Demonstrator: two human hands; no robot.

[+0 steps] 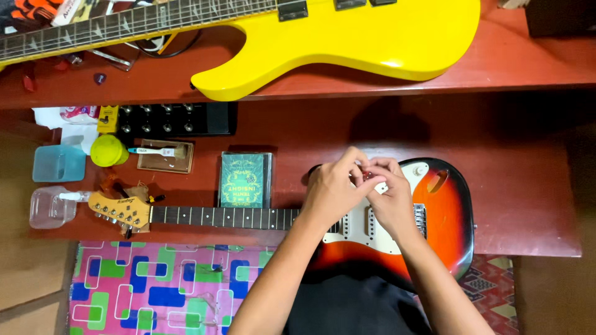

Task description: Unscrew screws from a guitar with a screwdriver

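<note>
A sunburst electric guitar (444,214) with a white pickguard lies flat on the red-brown table (528,186); its neck (223,217) runs left to a wooden headstock (121,211). My left hand (332,189) and my right hand (391,195) meet over the upper part of the guitar body, fingertips pinched together around a small red object (367,176) that is too small to identify. Which hand actually grips it is unclear.
A yellow electric guitar (347,37) lies on the raised shelf behind. On the table's left are a black pedal unit (177,119), a green book (244,180), a brush on a wooden tray (164,155), a yellow-green round lid (108,150) and clear plastic containers (59,162). A patterned mat (155,285) covers the floor.
</note>
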